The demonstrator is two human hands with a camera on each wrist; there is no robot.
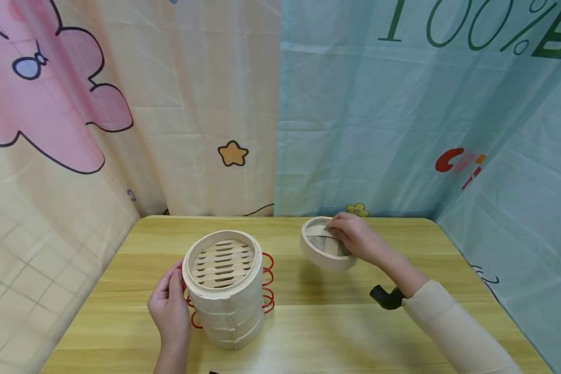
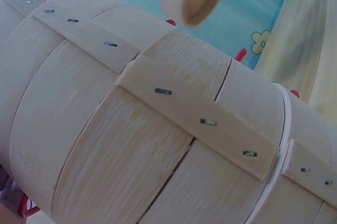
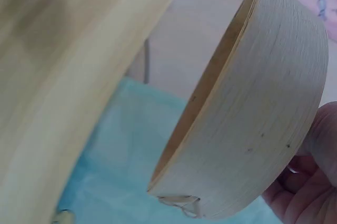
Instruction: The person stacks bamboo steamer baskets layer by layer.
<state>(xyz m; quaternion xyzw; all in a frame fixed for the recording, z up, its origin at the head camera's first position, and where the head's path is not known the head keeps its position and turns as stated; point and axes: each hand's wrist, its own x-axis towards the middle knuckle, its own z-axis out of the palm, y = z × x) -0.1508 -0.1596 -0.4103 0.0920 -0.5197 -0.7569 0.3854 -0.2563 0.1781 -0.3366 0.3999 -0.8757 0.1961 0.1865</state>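
A stack of bamboo steamer baskets (image 1: 229,311) stands on the table, its slatted top layer uncovered. Red loop handles (image 1: 268,298) stick out along both sides. My left hand (image 1: 170,304) holds the stack's upper left side near a red handle; its far fingers are partly hidden. In the left wrist view the stapled bamboo wall (image 2: 174,113) fills most of the picture. Over the table to the right, my right hand (image 1: 355,236) pinches the strap handle of the round steamer lid (image 1: 329,259). The right wrist view shows the lid's side wall (image 3: 253,113) tilted, clear of the table.
The wooden table (image 1: 336,332) ends at curtains (image 1: 205,104) behind and at the sides. A black curved object (image 1: 386,297) shows by my right wrist. At the near edge, a small dark thing (image 1: 213,372) is cut off by the frame.
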